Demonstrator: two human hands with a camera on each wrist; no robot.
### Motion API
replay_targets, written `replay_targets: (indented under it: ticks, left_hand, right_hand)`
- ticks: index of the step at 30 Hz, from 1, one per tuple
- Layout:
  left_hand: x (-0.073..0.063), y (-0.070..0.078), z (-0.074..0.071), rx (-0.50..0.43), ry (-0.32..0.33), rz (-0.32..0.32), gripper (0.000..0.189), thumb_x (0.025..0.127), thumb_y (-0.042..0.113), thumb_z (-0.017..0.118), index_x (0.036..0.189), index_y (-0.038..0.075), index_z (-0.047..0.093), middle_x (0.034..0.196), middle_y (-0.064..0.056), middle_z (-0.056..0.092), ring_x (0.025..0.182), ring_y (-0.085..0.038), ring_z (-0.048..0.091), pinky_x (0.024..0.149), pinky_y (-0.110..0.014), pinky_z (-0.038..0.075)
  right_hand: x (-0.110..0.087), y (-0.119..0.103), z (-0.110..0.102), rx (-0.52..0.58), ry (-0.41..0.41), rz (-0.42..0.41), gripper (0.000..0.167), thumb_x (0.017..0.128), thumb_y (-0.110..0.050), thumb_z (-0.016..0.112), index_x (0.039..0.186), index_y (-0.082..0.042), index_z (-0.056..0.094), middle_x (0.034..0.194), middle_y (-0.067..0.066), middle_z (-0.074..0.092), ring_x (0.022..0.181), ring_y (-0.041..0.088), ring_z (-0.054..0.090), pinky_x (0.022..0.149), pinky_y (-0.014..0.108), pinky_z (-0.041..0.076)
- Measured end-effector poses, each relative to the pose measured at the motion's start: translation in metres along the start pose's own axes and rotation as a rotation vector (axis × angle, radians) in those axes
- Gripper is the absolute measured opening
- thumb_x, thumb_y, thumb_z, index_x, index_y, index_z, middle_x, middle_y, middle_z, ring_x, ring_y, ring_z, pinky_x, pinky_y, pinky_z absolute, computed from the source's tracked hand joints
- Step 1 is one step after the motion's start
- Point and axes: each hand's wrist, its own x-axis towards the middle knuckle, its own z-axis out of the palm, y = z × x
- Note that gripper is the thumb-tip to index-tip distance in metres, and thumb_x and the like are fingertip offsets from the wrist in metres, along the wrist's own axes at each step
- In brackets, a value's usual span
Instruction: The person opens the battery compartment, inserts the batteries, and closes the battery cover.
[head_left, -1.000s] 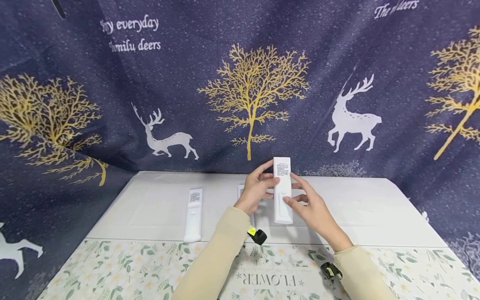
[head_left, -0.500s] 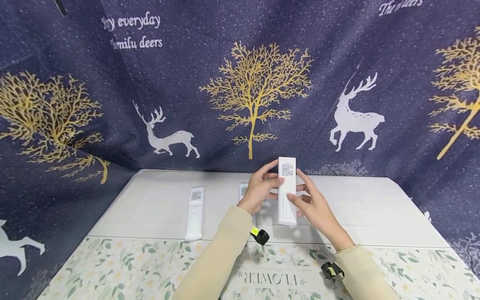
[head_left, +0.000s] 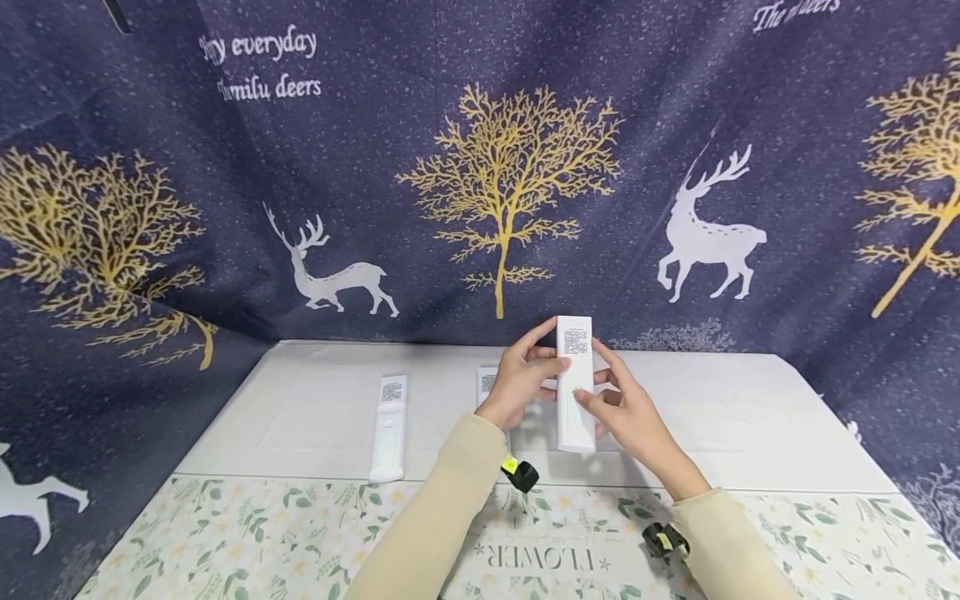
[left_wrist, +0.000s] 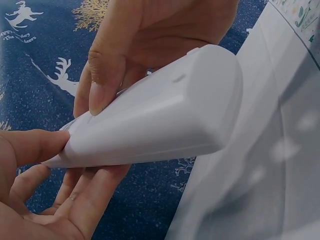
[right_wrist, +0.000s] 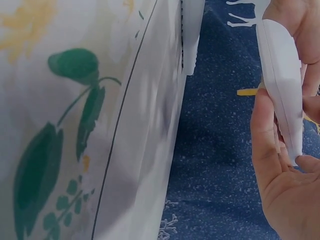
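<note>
A white remote control (head_left: 574, 383) is held up in both hands, its back with a printed label and battery cover facing the head camera. My left hand (head_left: 517, 379) grips its left side, thumb across the back just under the label. From the right, my right hand (head_left: 628, 410) holds it too, with the thumb on the battery cover. The left wrist view shows the rounded lower end of the remote control (left_wrist: 165, 115) close up. Another white remote control (head_left: 388, 429) lies back up on the left. Part of a third remote control (head_left: 486, 378) shows behind my left hand.
The white table surface (head_left: 697, 408) meets a floral mat (head_left: 300, 517) printed FLOWER along its front. A dark blue curtain (head_left: 450, 50) with trees and deer hangs right behind the table. Black wrist cameras (head_left: 522, 476) sit by both sleeves.
Both hands have shifted slightly right with the remote control over the past second. It has turned a little, and my right thumb stays on the battery cover. The other remote controls lie where they were.
</note>
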Motion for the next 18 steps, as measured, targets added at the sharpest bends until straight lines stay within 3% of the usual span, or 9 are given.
replay_targets:
  ticks: [10,18]
  left_hand:
    - [-0.001,-0.001,0.001,0.014,0.002,-0.005,0.07,0.096,0.003,0.076,0.156,0.032,0.055,0.118,-0.01,0.065,0.093,-0.024,0.073,0.074,-0.041,0.066]
    - [0.003,-0.011,0.001,0.096,-0.004,-0.026,0.074,0.094,0.0,0.074,0.158,0.029,0.052,0.12,-0.007,0.066,0.098,-0.022,0.072,0.079,-0.037,0.065]
  right_hand:
    - [-0.001,0.0,0.0,-0.021,-0.002,0.002,0.082,0.105,-0.012,0.068,0.171,-0.017,0.02,0.124,0.024,0.055,0.086,0.024,0.07,0.057,0.044,0.064]
    - [-0.001,0.0,-0.004,-0.106,-0.022,0.05,0.084,0.105,-0.015,0.07,0.171,-0.013,0.018,0.125,0.026,0.054,0.084,0.024,0.071,0.057,0.04,0.063]
